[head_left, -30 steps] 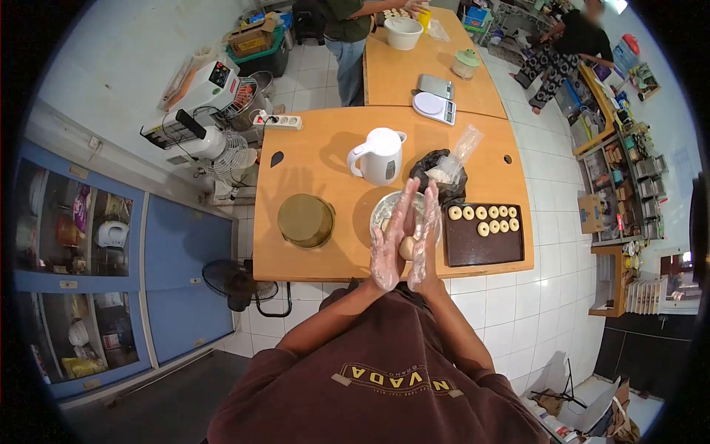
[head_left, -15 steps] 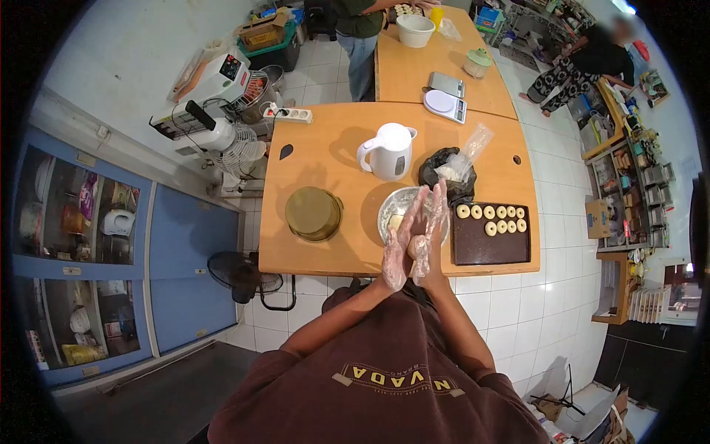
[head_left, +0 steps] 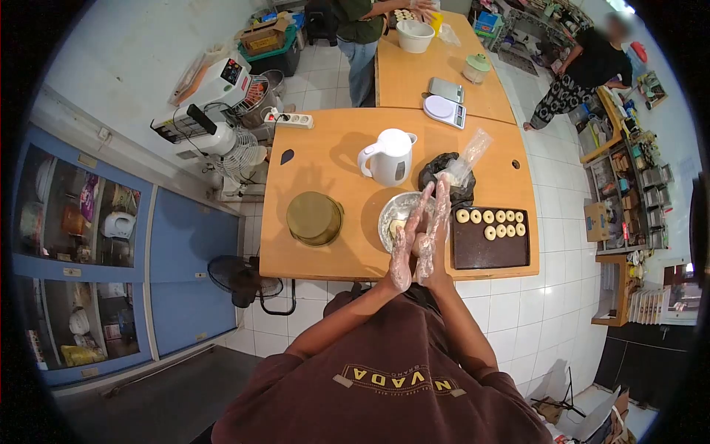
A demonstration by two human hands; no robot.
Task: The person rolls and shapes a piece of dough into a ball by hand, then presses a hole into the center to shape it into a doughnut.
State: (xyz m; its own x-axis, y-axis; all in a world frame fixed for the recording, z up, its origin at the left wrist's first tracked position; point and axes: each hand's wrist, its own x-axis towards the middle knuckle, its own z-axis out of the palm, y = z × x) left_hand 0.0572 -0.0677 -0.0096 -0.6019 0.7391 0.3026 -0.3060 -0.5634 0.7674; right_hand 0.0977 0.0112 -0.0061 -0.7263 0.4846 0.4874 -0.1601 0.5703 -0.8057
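My left hand (head_left: 404, 255) and my right hand (head_left: 439, 226) wear clear plastic gloves dusted with flour. Their palms face each other, fingers stretched forward, and a dough ball (head_left: 422, 242) sits between them, partly hidden. Below the hands is a metal bowl (head_left: 385, 212) with flour and a pale piece of dough (head_left: 397, 225) in it. To the right, a dark baking tray (head_left: 481, 254) carries rows of ring-shaped doughnuts (head_left: 489, 232). Just beyond my fingertips lies a clear plastic bag (head_left: 475, 153) on a black plastic bag (head_left: 464, 194).
A white electric kettle (head_left: 390, 158) stands behind the bowl, a brown round container (head_left: 315, 219) to the left. Farther back are a kitchen scale (head_left: 444, 109), a power strip (head_left: 294, 120) and a white tub (head_left: 415, 36). One person works at the far table; another stands at right.
My hands have shifted slightly against each other, with the dough ball still between the palms. The view has tilted slightly. The person at right has straightened up.
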